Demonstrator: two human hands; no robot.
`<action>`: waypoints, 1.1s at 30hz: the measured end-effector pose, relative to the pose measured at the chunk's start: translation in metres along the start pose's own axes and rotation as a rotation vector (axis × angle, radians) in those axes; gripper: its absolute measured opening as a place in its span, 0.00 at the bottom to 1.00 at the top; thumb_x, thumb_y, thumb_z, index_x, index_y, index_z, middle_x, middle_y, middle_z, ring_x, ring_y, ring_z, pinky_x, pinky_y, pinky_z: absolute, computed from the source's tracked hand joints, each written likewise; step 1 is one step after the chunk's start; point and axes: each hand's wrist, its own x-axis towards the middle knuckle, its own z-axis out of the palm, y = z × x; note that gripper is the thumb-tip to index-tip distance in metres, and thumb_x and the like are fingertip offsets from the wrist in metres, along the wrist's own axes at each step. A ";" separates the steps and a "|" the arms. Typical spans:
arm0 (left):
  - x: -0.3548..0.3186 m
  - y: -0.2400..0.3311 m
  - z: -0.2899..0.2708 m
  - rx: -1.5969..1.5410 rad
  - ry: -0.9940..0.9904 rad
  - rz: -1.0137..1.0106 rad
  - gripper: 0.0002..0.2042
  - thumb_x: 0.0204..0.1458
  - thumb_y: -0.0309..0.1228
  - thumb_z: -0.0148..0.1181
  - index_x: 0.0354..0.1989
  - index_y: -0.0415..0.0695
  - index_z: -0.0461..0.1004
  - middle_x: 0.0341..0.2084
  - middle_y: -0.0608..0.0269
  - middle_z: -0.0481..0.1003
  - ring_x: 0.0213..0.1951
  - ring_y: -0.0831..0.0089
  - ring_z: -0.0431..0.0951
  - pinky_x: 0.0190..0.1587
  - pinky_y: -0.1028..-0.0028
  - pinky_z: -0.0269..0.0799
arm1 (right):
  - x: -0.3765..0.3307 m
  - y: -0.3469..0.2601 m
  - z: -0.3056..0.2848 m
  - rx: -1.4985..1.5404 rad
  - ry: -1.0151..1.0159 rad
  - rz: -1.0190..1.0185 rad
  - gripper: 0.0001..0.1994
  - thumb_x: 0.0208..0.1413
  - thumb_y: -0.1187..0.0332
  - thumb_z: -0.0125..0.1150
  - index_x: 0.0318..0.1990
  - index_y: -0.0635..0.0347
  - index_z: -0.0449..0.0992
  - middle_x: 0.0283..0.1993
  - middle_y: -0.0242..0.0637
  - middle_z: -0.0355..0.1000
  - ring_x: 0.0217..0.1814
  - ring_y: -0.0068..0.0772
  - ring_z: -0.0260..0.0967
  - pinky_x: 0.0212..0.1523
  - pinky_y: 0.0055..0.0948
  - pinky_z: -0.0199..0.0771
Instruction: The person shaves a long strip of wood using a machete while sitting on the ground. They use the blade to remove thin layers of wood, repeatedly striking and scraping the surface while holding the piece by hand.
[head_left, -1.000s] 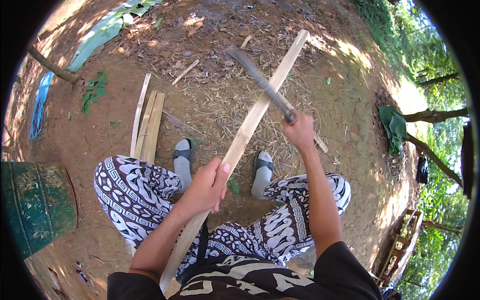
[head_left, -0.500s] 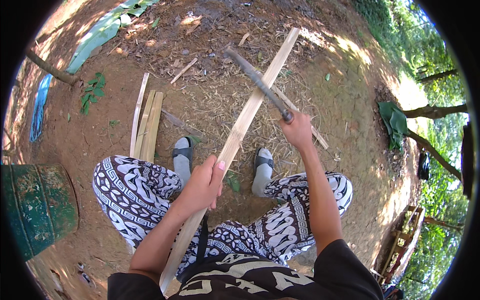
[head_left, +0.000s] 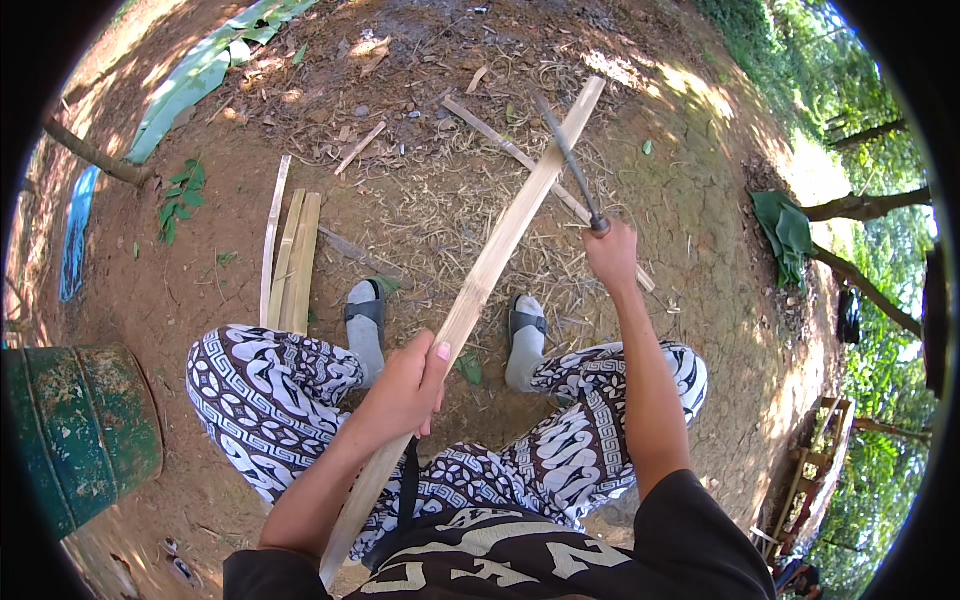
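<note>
A long, pale bamboo slat (head_left: pixel 490 265) slants from beside my waist up past my feet to the far right. My left hand (head_left: pixel 405 385) is closed round its lower part, between my knees. In my right hand (head_left: pixel 612 255) is the handle of a machete (head_left: pixel 574 165), its fingers wrapped tight. The narrow dark blade crosses over the slat close to its far end; whether it touches the wood I cannot tell.
Several slats (head_left: pixel 304 265) lie left of my feet, and a thin strip (head_left: pixel 500 145) rests on the ground beneath the machete. Pale shavings (head_left: pixel 530 265) litter the dirt. A rusty green drum (head_left: pixel 85 430) stands at left, blue twine (head_left: pixel 76 235) beyond it.
The machete has shifted right and toward the slat's far end, its blade now steeper and narrower in view. My right hand moved slightly right; my left hand kept its grip.
</note>
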 end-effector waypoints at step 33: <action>0.043 0.010 -0.029 -0.478 0.354 0.211 0.11 0.69 0.37 0.46 0.40 0.44 0.70 0.23 0.75 0.67 0.25 0.88 0.67 0.23 0.82 0.64 | -0.108 -0.137 0.021 0.307 -0.381 -0.508 0.06 0.40 0.69 0.62 0.25 0.61 0.73 0.17 0.45 0.69 0.22 0.52 0.72 0.26 0.44 0.71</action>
